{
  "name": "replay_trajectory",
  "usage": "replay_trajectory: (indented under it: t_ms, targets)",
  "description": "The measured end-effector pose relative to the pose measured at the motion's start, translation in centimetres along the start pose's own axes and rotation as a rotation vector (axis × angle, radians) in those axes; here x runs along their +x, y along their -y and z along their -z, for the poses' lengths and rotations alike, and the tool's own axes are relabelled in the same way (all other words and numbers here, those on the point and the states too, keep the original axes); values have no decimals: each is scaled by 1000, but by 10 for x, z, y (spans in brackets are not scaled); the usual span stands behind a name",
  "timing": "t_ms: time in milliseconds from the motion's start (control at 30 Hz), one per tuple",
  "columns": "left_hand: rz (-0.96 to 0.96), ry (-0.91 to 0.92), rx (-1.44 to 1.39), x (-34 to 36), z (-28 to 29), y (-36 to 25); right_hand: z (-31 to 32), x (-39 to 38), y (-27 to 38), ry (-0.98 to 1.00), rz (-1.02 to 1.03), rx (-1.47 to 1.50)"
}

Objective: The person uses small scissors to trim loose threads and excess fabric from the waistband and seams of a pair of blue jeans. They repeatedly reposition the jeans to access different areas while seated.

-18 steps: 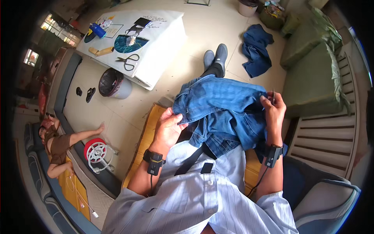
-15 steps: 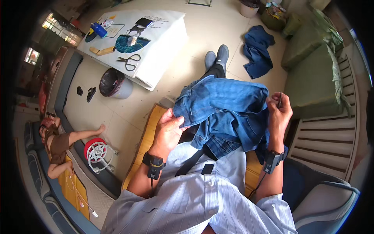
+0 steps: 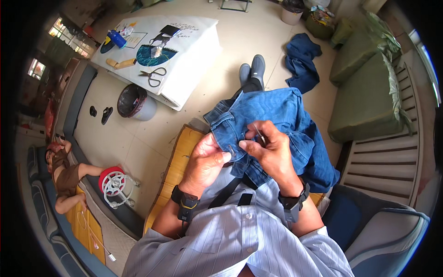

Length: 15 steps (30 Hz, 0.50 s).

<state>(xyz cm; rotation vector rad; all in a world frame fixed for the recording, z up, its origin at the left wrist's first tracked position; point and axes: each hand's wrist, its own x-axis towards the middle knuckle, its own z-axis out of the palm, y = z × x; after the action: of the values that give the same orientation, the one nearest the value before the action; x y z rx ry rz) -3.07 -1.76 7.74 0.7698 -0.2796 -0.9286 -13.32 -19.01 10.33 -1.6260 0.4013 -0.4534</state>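
Observation:
Blue denim jeans (image 3: 272, 104) lie across my lap and hang down on the right. My left hand (image 3: 203, 161) is closed on the waistband corner, its thumb pressing beside what looks like a buttonhole. Close by, my right hand (image 3: 272, 150) is curled with thumb and index finger at the waistband. A slim metal tool (image 3: 259, 134) pokes out among its fingers; most of it is hidden, so its kind is unclear. Both wrists wear black strapped devices.
Scissors (image 3: 153, 76) and a blue bottle (image 3: 117, 39) are on the white table (image 3: 198, 51). A bin (image 3: 137, 102) stands below it. More denim (image 3: 302, 60) lies on the floor ahead. At left, a person (image 3: 67, 173) reclines near a red-and-white wheeled stool (image 3: 115, 184).
My right hand has swung left from the jeans' far right side to the waistband beside my left hand, carrying the metal tool. The jeans' right part has dropped and spread toward the right.

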Motion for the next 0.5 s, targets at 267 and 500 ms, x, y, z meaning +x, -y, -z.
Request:
replay_trajectory:
  t_ms: [267,500]
  targets:
    - [19,-16,3,-3,-5,2,4,3,-5,42,-75,114]
    - [34,-24,38,-2,-11,-1,20,-17,14,109,-258,518]
